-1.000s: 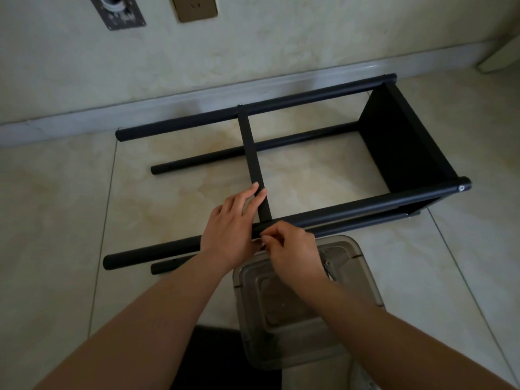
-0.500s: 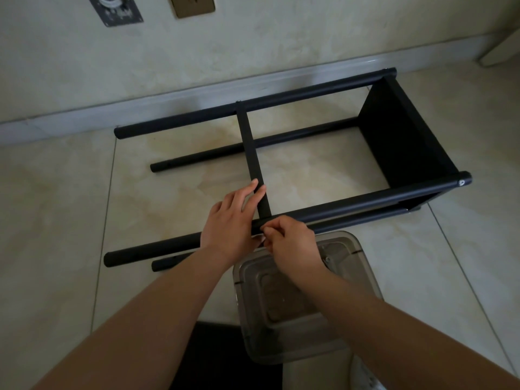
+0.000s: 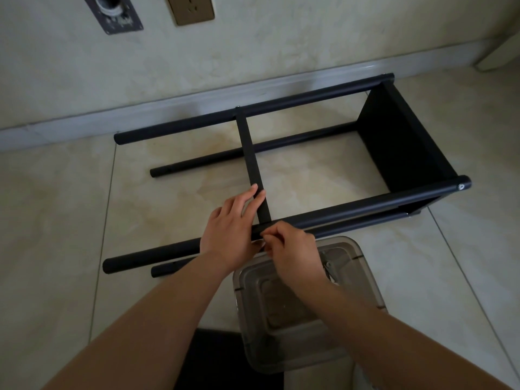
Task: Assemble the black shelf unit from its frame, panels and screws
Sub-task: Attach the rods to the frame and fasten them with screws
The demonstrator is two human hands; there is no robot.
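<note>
The black shelf frame (image 3: 281, 130) lay on its side on the tiled floor (image 3: 56, 235), near the skirting of the wall (image 3: 253, 52). I counted four black tubes, two up top and two down against the tiles; the nearest low one was mostly hidden behind the upper tube and the person's arms. One solid panel (image 3: 394, 147) closed the right end, and one narrow panel (image 3: 253, 161) crossed the middle, seen edge-on.

Where that narrow panel met the near tube, both hands sat close together, almost touching. The left hand (image 3: 230, 229) rested over the tube with its fingers stretched out along the panel's edge. The right hand (image 3: 292, 246) had its fingertips pinched at the joint, but whatever it nipped there was too small and dim for me to make out. One screw head (image 3: 461, 187) showed in the tube end at the far right.

One clear plastic box (image 3: 304, 311) stood just under the right forearm, its contents murky. Something dark lay at the lower edge, cut off. Two wall plates sat high up, both cropped.
</note>
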